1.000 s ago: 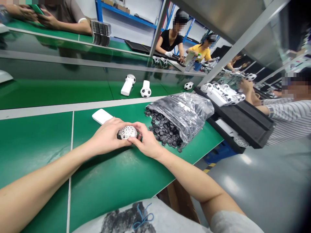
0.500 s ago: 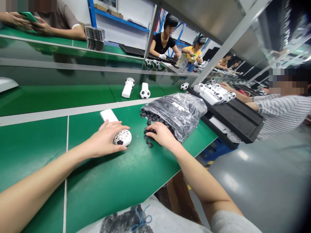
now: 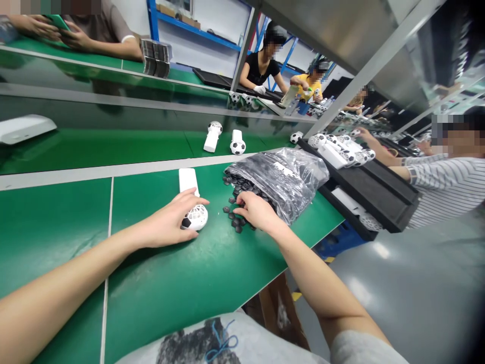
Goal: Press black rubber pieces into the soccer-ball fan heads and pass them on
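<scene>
A white device with a football-patterned round head lies on the green table, its flat white body pointing away from me. My left hand is closed around the left side of that head, thumb below and fingers above. My right hand is at the loose black pieces by the mouth of a clear plastic bag. Its thumb and index finger are pinched near the pile; whatever is between the fingertips is too small to make out.
Two similar football devices rest on the green belt beyond the table edge. Black trays holding more devices stand at the right, beside a person in a striped shirt. Other people sit across the line.
The device under my left hand has turned, its white body now pointing more directly away. My right hand remains at the black pieces, with its fingers shifted slightly. The view has shifted a little.
</scene>
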Demonstrator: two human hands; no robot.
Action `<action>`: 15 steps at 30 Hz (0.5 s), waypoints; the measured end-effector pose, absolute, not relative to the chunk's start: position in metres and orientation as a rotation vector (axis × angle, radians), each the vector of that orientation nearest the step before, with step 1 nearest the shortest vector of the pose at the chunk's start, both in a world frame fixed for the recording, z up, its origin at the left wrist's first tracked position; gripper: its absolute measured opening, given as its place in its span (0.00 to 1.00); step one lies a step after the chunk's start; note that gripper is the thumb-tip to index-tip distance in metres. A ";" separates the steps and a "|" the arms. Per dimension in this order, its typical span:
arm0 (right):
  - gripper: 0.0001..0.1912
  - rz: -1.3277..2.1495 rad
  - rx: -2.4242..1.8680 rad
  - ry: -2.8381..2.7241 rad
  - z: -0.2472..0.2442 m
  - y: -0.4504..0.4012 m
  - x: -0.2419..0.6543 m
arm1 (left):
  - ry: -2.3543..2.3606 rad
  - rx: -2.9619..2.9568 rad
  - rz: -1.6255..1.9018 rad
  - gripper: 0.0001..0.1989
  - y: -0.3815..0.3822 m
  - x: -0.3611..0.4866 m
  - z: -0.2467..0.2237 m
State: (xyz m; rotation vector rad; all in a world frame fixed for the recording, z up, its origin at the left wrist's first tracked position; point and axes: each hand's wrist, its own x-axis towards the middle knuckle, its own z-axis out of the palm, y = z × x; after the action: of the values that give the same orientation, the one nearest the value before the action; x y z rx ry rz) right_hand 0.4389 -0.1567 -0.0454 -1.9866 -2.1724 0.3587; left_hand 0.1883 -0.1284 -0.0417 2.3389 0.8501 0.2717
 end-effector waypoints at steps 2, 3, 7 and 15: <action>0.11 0.350 -1.960 -2.161 -0.049 -0.159 0.442 | 0.848 2.336 0.271 0.29 -0.128 0.188 -0.041; 0.10 0.357 -1.932 -2.157 -0.050 -0.159 0.443 | 0.847 2.337 0.268 0.29 -0.129 0.188 -0.041; 0.04 0.253 -1.824 -2.123 -0.051 -0.157 0.441 | 0.845 2.347 0.262 0.29 -0.128 0.188 -0.041; 0.07 -0.016 -1.805 -2.402 -0.054 -0.144 0.424 | 0.823 2.360 0.282 0.28 -0.128 0.188 -0.042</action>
State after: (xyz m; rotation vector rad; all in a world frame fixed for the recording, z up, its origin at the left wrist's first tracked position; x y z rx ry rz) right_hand 0.4244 -0.1439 -0.0544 -1.8048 -2.4020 -0.0159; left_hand 0.1877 -0.1278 -0.0417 2.3603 0.8227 0.2819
